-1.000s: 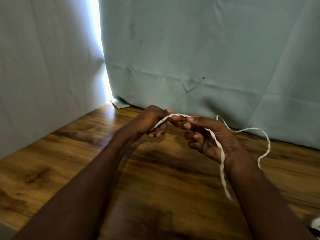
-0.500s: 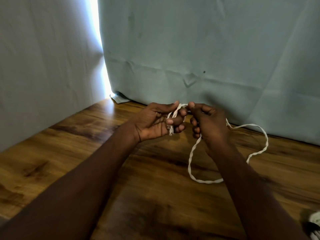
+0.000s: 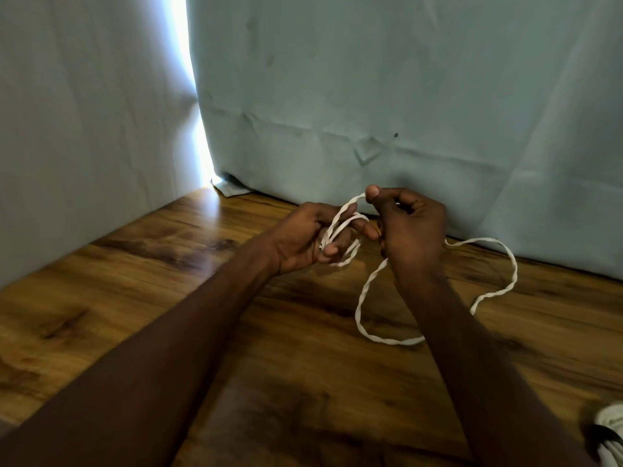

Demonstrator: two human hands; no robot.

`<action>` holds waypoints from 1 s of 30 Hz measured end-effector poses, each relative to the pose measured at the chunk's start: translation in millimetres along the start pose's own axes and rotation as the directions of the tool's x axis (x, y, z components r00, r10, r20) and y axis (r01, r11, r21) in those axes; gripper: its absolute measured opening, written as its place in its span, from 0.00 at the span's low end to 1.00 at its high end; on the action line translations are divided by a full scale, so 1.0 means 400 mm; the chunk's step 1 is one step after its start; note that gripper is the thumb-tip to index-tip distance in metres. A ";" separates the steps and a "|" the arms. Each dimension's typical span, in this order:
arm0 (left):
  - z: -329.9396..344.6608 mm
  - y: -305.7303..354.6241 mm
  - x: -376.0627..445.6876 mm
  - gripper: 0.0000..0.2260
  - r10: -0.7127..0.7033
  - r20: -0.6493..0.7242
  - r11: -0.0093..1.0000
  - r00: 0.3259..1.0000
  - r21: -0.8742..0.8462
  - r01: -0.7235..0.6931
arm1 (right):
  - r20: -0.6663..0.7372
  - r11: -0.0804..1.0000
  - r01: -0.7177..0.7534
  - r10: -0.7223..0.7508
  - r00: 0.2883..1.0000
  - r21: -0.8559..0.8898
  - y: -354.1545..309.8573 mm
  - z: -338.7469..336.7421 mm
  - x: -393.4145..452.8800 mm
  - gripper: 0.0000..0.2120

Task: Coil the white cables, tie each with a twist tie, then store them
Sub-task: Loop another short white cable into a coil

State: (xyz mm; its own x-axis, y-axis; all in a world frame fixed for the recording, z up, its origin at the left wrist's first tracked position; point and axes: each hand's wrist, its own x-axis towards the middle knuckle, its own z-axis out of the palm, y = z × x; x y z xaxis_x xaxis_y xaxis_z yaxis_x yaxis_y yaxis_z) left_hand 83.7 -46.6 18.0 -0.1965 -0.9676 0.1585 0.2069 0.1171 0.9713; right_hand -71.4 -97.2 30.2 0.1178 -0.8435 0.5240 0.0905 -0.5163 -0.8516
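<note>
Now, step in hand: we are coiling one white cable (image 3: 362, 299); tying and storing are not yet reached.
Left hand (image 3: 303, 239): our fingers curl through a few small loops of the cable and hold them together.
Right hand (image 3: 409, 227): thumb and forefinger pinch the cable just above the loops, feeding the next turn.
Where the cable lies: held between both hands above the wooden counter (image 3: 168, 298); its loose tail drops from our right hand, curves under the wrist and trails along the counter toward the blue backdrop cloth (image 3: 404, 96).
Other cables: a white bundle with a dark band (image 3: 612, 433) sits at the counter's near right edge.
Next move, we judge: lay the pinched length over the left fingers as another loop, then draw in the slack without twisting it.
</note>
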 end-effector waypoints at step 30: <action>0.068 0.009 -0.005 0.21 0.064 0.109 0.935 0.992 -0.354 -0.021 | -0.098 0.909 -0.415 0.410 0.907 -0.035 0.068 -0.022 0.024 0.19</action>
State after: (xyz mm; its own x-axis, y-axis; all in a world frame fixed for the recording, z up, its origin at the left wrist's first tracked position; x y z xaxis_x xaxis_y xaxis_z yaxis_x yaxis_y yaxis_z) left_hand 58.7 -37.9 26.0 -0.2860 -0.9280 0.2386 0.5370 0.0510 0.8421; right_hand -76.6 -120.8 12.1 0.0466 -0.9911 0.1246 -0.0009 -0.1248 -0.9922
